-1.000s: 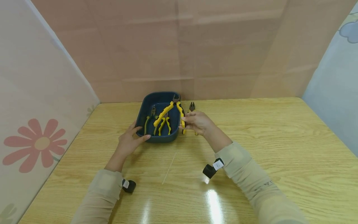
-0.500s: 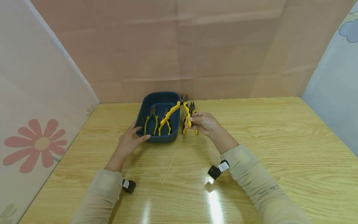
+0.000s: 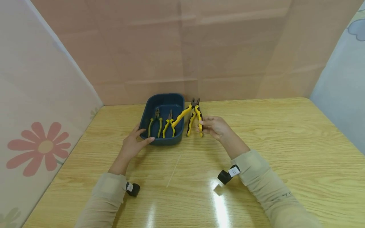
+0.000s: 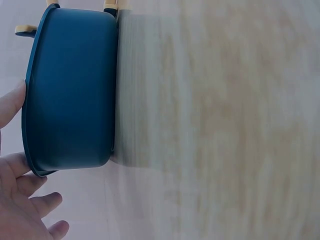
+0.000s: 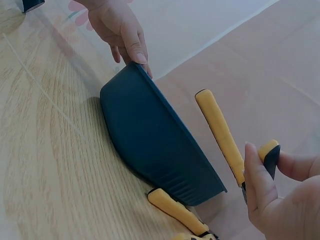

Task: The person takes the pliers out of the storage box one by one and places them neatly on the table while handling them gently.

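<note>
My right hand (image 3: 218, 126) pinches one handle of a pair of yellow-and-black pliers (image 3: 182, 115), raised with handles spread; the other handle reaches over the right rim of a dark blue bin (image 3: 165, 143). At the bin's front left corner, my left hand (image 3: 132, 144) grips the rim between thumb and fingers. Inside lie green-handled pliers (image 3: 159, 126) and yellow-handled needle-nose pliers (image 3: 165, 127), side by side. Another yellow-and-black pair of pliers (image 3: 191, 124) lies on the table right of the bin, partly hidden under the held pair. In the right wrist view, the held handle (image 5: 270, 155) sits between thumb and fingers.
The wood-grain table (image 3: 271, 136) meets a pinkish-brown back wall (image 3: 242, 63). A flower-printed panel (image 3: 45, 79) stands at the left, a pale panel (image 3: 342, 79) at the right. A thin pale line (image 3: 174, 171) runs across the tabletop before the bin.
My right hand has carried the held pliers rightward, from above the bin to over its right rim and the pliers on the table. My left hand and the bin stay put.
</note>
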`<state>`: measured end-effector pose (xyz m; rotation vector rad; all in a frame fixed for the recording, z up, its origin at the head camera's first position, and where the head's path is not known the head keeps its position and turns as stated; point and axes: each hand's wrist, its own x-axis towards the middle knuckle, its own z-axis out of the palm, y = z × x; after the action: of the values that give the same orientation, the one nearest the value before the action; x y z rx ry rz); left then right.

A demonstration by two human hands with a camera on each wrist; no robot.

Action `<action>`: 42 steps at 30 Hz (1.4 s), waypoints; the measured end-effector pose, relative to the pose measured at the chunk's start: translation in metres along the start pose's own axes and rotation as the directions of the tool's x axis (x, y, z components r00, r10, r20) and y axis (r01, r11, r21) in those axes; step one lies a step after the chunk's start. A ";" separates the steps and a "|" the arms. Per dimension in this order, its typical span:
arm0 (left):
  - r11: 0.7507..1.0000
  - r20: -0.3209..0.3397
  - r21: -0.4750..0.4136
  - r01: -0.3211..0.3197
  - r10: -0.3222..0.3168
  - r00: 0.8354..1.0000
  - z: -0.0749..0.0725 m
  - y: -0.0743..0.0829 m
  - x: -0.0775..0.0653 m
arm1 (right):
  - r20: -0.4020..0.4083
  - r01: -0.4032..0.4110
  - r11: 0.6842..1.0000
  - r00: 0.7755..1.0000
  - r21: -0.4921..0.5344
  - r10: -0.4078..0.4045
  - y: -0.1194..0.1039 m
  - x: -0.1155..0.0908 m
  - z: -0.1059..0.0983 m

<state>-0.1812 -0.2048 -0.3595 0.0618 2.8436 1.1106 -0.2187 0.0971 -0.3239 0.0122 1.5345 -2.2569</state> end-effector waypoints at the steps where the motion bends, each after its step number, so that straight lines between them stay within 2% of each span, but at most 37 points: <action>1: 1.000 -0.001 0.001 -0.002 0.002 1.000 0.000 0.000 0.000 | -0.002 0.002 1.000 1.000 -0.001 -0.002 0.000 0.000 -0.001; 11: 1.000 0.002 0.004 -0.002 0.002 1.000 0.000 0.001 0.001 | -0.047 -0.011 1.000 0.999 0.010 0.011 0.005 -0.003 -0.014; 19: 1.000 -0.002 -0.003 -0.009 0.009 1.000 0.001 0.002 0.000 | -0.103 -0.033 0.999 0.994 -0.037 0.029 0.004 -0.006 -0.024; 31: 1.000 -0.004 0.000 -0.010 0.010 1.000 0.000 0.002 -0.001 | -0.094 -0.022 1.000 0.995 0.007 0.023 0.006 -0.011 -0.038; 42: 1.000 0.000 0.016 -0.007 0.007 1.000 0.000 0.001 -0.001 | -0.120 -0.028 0.999 0.992 -0.016 0.026 0.008 -0.011 -0.045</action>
<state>-0.1804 -0.2045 -0.3589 0.0725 2.8548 1.0895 -0.2158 0.1386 -0.3466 0.1649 1.6042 -2.2581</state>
